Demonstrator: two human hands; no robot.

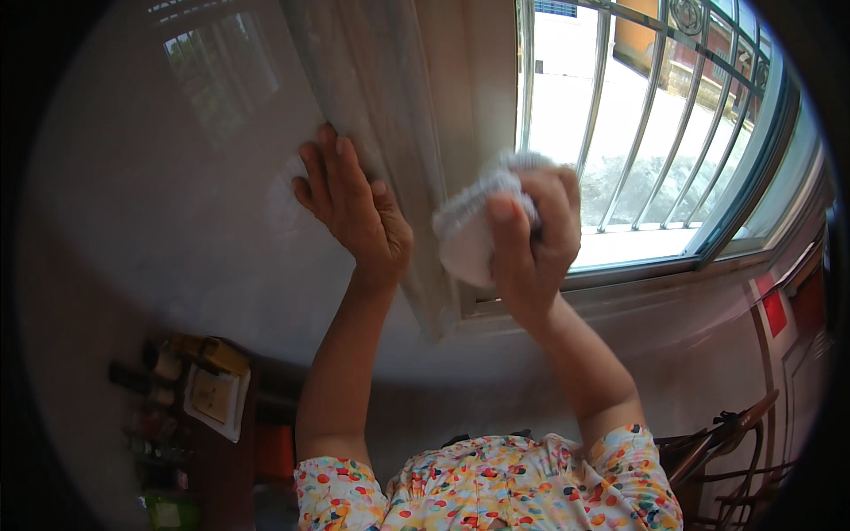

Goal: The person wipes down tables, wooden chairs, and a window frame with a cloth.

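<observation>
My left hand rests flat with fingers spread on the glossy pale wall, beside the window's raised trim. A bunched white cloth is gripped in my right hand, which is raised in front of the window frame. The cloth and right hand look a little blurred. Whether the cloth touches the frame, I cannot tell. Behind and to the right of that hand is the open part of the window, with metal bars across it.
At lower left, a dark cabinet holds a white tray, a yellow box and several small items. A wooden chair stands at lower right. The window's sliding sash is at the right.
</observation>
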